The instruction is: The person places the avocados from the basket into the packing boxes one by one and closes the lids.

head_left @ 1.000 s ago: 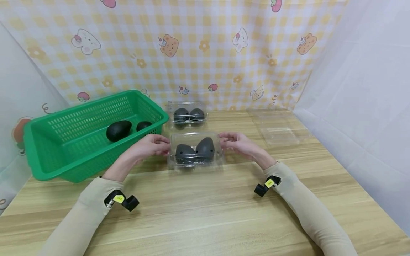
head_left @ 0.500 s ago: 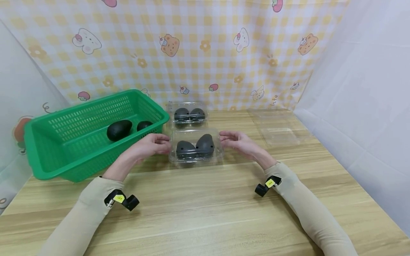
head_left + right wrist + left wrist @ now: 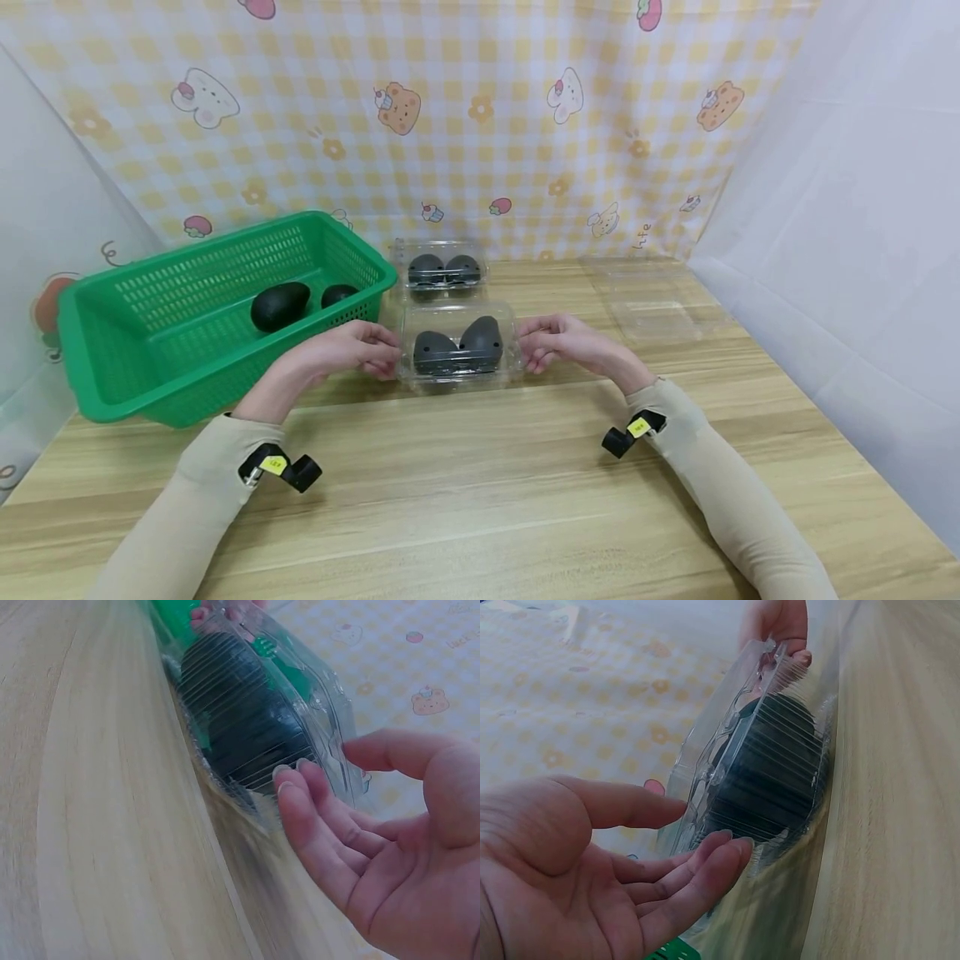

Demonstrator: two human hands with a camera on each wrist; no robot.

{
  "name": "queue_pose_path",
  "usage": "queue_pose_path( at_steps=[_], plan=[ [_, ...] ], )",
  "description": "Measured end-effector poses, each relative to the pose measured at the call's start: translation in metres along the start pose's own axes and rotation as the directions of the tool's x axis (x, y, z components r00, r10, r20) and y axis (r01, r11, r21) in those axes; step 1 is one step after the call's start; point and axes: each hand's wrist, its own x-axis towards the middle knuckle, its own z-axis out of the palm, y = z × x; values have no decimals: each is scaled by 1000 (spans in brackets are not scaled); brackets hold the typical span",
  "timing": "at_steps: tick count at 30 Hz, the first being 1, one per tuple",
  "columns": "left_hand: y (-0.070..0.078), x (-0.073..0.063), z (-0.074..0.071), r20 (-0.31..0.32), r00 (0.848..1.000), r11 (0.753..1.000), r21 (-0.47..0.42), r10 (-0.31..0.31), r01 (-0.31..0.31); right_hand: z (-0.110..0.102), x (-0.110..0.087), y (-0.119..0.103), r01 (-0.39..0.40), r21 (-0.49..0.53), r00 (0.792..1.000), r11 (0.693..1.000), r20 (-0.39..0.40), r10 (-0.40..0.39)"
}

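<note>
A clear plastic clamshell box (image 3: pixel 459 379) with two dark avocados (image 3: pixel 481 340) inside stands on the table, its lid down. At its left end is my left hand (image 3: pixel 358 348), thumb near the lid rim and loosely bent fingers by the base. My right hand (image 3: pixel 564 342) is placed likewise at the right end. Both wrist views show a gap between thumb and fingers, with fingertips at or very near the plastic; firm contact cannot be told. Behind it sits a second clamshell box (image 3: pixel 442 283), also holding two dark avocados.
A green plastic basket (image 3: pixel 168 379) stands at the left with two dark avocados (image 3: pixel 280 307) visible in it. At the back right lies a clear, open clamshell box (image 3: pixel 652 312). A checked cloth (image 3: pixel 480 150) hangs behind the table (image 3: pixel 465 500).
The nearer box slid a little toward the back, then stayed put. Since half a second ago, both hands have shifted slightly, the right one outward, and their fingers have bent a bit.
</note>
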Motion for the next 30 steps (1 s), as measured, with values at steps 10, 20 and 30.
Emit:
queue_pose_path(
  at_steps=[10, 20, 30],
  plan=[
    [0, -1, -3, 107, 994, 1000, 0, -3, 3, -1, -3, -2, -1, -120, 990, 993, 138, 18],
    [-2, 1, -2, 92, 996, 999, -46, 18, -14, 2, -1, 1, 16, -63, 994, 998, 110, -9],
    [-2, -1, -3, 102, 995, 998, -61, 3, 3, 5, 1, 3, 6, 8, 995, 1000, 101, -6]
  ],
)
